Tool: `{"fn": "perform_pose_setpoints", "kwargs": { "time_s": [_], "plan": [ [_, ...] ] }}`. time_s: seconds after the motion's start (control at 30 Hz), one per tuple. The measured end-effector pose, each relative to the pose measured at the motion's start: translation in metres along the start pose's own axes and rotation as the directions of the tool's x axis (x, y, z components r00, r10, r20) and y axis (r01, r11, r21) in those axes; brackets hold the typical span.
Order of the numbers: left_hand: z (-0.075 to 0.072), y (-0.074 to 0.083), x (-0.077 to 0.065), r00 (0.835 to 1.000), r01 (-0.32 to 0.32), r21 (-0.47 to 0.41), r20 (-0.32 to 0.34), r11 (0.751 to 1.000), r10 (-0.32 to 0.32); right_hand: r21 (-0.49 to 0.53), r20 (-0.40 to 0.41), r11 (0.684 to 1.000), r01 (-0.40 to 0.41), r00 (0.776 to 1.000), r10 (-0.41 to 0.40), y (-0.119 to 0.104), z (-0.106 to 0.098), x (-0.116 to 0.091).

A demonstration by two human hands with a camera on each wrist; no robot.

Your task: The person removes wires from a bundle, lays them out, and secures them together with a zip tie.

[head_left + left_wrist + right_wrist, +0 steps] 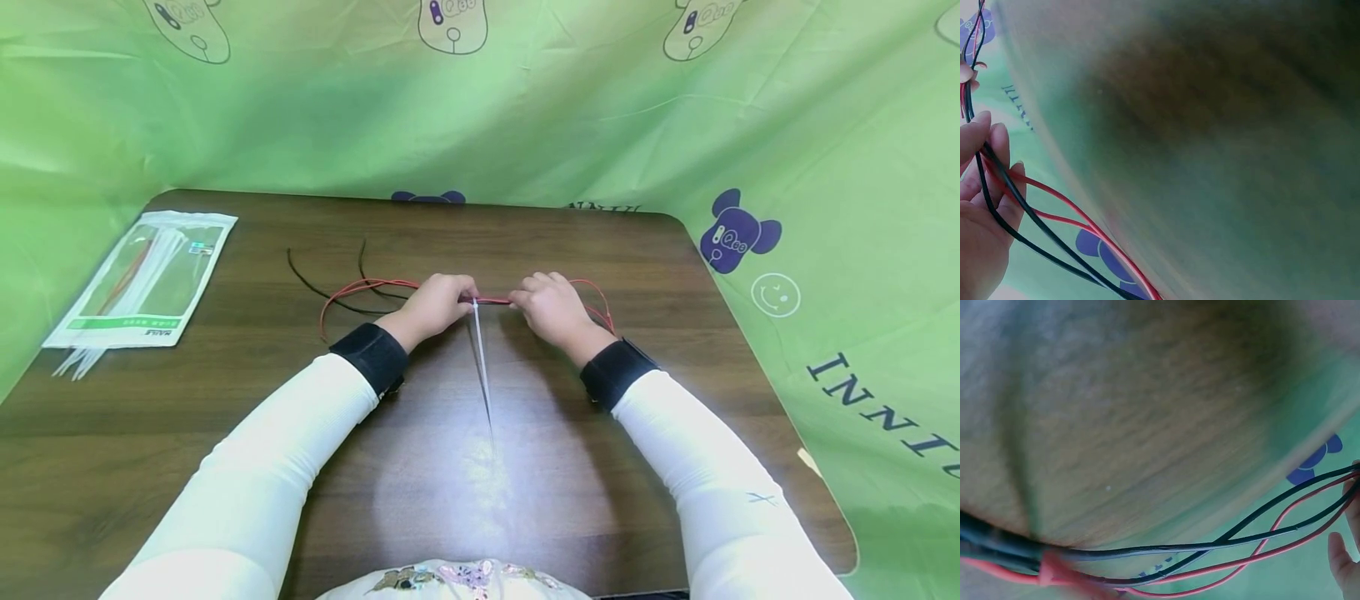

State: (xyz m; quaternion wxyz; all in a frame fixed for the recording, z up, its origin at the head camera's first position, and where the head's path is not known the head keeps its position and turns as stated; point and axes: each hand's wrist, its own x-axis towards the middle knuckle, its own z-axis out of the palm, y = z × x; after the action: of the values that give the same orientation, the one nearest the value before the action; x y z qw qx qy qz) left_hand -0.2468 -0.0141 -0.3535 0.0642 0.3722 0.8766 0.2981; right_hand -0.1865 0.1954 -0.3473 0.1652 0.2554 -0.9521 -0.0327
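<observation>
My left hand [438, 302] pinches a bundle of red and black wires between thumb and fingers. The right hand [553, 307] grips the same bundle a short way to the right, with a straight stretch of red wire [492, 301] between them. A white cable tie [482, 358] hangs from the bundle beside the left fingertips, its tail pointing toward me. In the left wrist view, black wires [1038, 219] and red wires [1079, 209] fan out past the left hand. A red band-like piece [1052, 570] crosses the bundle in the right wrist view; its kind is unclear.
On the left of the wooden table [247, 433] lies a clear and white bag [138, 279] of white cable ties, several tips sticking out. Loose black wire ends [303, 279] extend left of the hands. A green printed curtain [525, 125] surrounds the table's back and sides.
</observation>
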Motion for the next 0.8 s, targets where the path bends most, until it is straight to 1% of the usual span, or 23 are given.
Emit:
{"fn": "perform_pose_setpoints", "kwargs": {
  "time_s": [0.1,0.27,0.4,0.5,0.53,0.6,0.67,0.7,0.8],
  "plan": [
    [0.000,0.000,0.000,1.000,-0.006,0.005,-0.001,1.000,0.006,0.000,0.022,1.000,-0.017,1.000,0.017,-0.001,0.000,0.000],
    [0.001,0.002,-0.001,1.000,-0.010,0.031,0.010,0.999,0.010,0.015,0.098,0.996,-0.083,0.992,0.081,-0.004,0.001,-0.001],
    [0.001,0.004,-0.001,1.000,0.006,0.043,0.025,0.999,-0.007,0.025,0.152,0.986,-0.165,0.976,0.159,-0.005,-0.004,-0.002],
    [0.000,0.004,-0.001,0.999,0.022,0.047,0.024,0.999,-0.023,0.053,0.140,0.967,-0.250,0.961,0.241,-0.007,-0.013,-0.004],
    [0.000,0.003,-0.001,1.000,0.023,0.048,0.020,0.999,-0.024,0.076,0.124,0.957,-0.280,0.955,0.270,-0.009,-0.017,-0.004],
    [0.000,0.003,-0.002,1.000,0.019,0.051,0.010,0.998,-0.020,0.151,0.104,0.927,-0.344,0.938,0.331,-0.016,-0.026,-0.005],
    [0.000,0.002,-0.002,1.000,0.012,0.046,-0.001,0.999,-0.011,0.251,0.114,0.884,-0.395,0.919,0.378,-0.027,-0.035,-0.005],
    [0.000,0.002,-0.003,1.000,0.009,0.043,-0.007,0.999,-0.009,0.296,0.133,0.861,-0.413,0.911,0.391,-0.033,-0.038,-0.005],
    [0.000,0.001,-0.003,1.000,0.002,0.034,-0.019,0.999,-0.001,0.407,0.253,0.786,-0.465,0.884,0.392,-0.052,-0.040,-0.005]
  ]
}}
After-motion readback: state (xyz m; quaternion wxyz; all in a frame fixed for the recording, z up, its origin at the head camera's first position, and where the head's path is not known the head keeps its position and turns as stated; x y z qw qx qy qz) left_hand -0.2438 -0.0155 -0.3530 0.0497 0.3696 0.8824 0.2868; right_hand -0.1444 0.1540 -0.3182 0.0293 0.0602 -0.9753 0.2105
